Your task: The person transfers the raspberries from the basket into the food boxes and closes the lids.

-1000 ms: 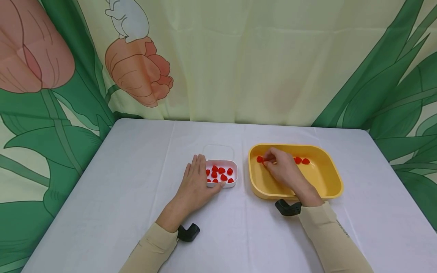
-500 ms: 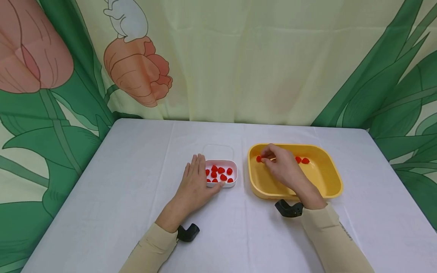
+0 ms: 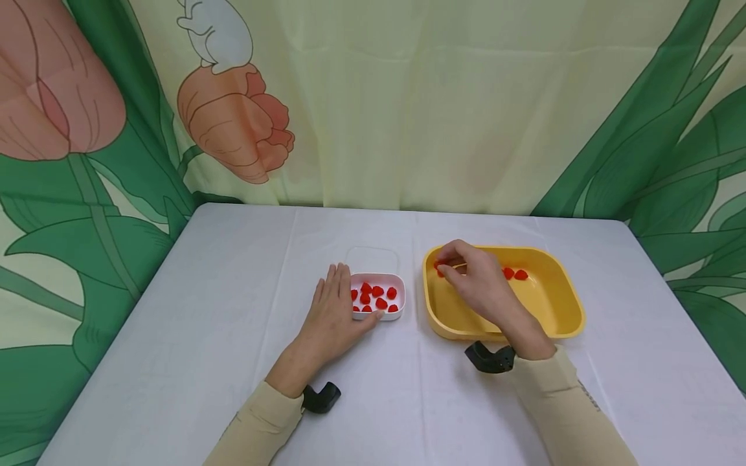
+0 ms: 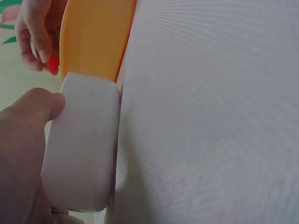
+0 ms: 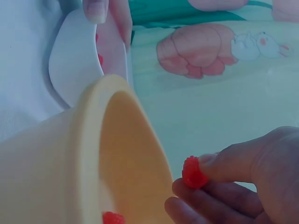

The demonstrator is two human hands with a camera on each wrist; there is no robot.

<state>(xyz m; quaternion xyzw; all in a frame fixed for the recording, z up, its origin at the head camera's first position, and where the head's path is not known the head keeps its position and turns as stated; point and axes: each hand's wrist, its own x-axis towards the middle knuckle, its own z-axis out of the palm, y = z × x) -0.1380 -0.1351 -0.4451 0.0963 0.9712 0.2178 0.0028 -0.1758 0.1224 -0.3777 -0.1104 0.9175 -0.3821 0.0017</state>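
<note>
My right hand [image 3: 480, 281] is over the left end of a yellow tray [image 3: 559, 304], pinching a red toy raspberry [image 5: 194, 171] between thumb and fingers. The right wrist view has another raspberry [image 5: 113, 218] lying in the tray below. My left hand [image 3: 332, 317] rests against a small white box [image 4: 84, 144]: straight fingers lie along its left side and the thumb touches the near rim. Several red raspberries [image 3: 381, 303] lie spread out inside the box. Part of its left side is hidden by my fingers.
Two more raspberries [image 3: 515, 274] lie near the tray's back wall, right of my hand. A clear lid [image 3: 373, 248] shows faintly behind the box. White cloth [image 3: 204, 336] covers the table, with a printed curtain [image 3: 408, 116] behind it.
My right hand has shifted slightly left and up in the head view, and its fingertips now pinch a raspberry. The left hand and the box have stayed put.
</note>
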